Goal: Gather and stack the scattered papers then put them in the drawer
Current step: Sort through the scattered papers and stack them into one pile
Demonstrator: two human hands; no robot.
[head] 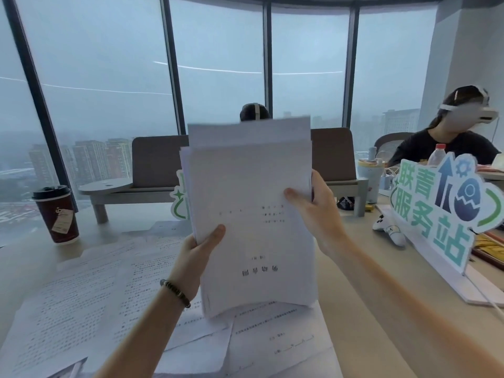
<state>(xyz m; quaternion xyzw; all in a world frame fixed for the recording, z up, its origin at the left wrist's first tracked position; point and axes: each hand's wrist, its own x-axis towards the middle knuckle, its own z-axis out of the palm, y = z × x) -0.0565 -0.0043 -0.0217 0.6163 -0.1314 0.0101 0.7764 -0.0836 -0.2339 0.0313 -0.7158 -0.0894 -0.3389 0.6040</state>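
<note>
- While the wide desk [362,271] is strewn on its left with loose sheets [90,293], overlapping and at odd angles, no drawer can be seen from where I stand.
- Held upright above them is the gathered stack of papers [253,214], its top edges uneven and its lower edge bowed just over the sheets beneath.
- Gripping the stack's right edge is the right hand [313,214], thumb on the front page and fingers curled behind.
- Pinching the left edge lower down is the left hand [197,253], thumb in front.
- Off to the left stands a coffee cup [56,214], near the far sheets.
- To my eye the risk is a slack grip: the staggered pages could slide out and scatter. Reaching for the far sheets could also knock the cup and wet them.
</note>
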